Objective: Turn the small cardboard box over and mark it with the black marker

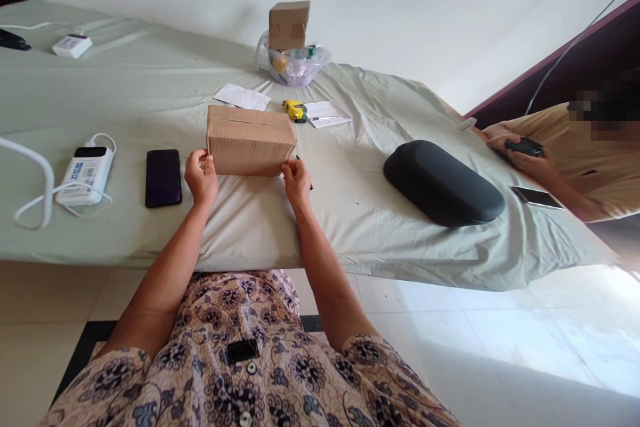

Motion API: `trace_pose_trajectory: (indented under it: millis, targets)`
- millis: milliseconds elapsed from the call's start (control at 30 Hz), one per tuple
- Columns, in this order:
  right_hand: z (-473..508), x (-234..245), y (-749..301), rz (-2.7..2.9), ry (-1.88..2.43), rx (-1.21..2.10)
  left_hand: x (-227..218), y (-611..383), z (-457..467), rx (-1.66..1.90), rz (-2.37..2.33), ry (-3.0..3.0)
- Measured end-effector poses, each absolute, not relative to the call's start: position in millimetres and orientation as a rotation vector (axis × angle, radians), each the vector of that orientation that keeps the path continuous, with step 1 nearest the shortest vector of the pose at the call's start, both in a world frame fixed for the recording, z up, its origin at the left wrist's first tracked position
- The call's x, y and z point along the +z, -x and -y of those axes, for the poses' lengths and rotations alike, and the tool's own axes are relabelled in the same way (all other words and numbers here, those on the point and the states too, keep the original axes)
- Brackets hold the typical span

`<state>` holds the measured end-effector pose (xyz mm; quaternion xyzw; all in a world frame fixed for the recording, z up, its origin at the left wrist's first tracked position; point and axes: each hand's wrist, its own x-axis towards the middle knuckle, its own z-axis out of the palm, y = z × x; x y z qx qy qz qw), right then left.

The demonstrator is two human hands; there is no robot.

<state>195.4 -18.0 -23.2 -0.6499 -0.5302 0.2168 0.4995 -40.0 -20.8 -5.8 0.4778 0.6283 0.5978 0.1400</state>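
A brown cardboard box [252, 155] rests on the cloth-covered table in front of me, its top seam showing. My left hand [202, 177] is closed at the box's left side, thumb and fingers pinching its near edge. At the lower right corner, my right hand [297, 180] pinches the cardboard in the same way. A dark pen [311, 185] lies partly hidden behind my right hand. Left of my left hand is a black phone [163, 178]. Beyond the box are a yellow tape measure [295, 110] and two white papers, one a sheet [243, 97] on the left.
A white power bank [86, 175] with cables lies at left. At the back, a smaller carton [289, 25] sits on a plastic basket [300, 73]. A black case [443, 182] lies to the right. Another person [545, 160] at the right end holds a dark object, near a second phone [537, 197].
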Motion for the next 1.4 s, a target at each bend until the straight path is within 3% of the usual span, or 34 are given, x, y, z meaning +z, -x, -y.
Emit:
trace_pose_trajectory:
  millis: [200, 367, 500, 667, 933, 1400]
  targets:
    - [25.1, -19.2, -194.7, 1.581, 1.888, 0.392, -2.2, 39.3, 25.9, 1.402, -2.026, -1.489]
    - [27.7, -16.9, -191.3, 1.672, 1.952, 0.287, 7.3, 34.6, 36.3, 0.885, -2.289, -1.688]
    - [26.6, -18.3, -192.6, 1.669, 1.929, 0.279, 13.5, 31.3, 41.0, 0.711, -2.344, -1.765]
    - [25.7, -20.5, -195.5, 1.627, 1.804, 0.354, 11.8, 33.7, 38.1, 0.790, -2.294, -1.729]
    - [29.2, -18.7, -184.1, 1.394, 1.615, 0.425, -12.0, 34.0, 24.9, 1.386, -1.961, -1.645]
    - [31.9, -14.1, -156.4, 1.257, 1.793, 0.389, -1.7, 1.2, 40.9, 1.347, -2.083, -1.613]
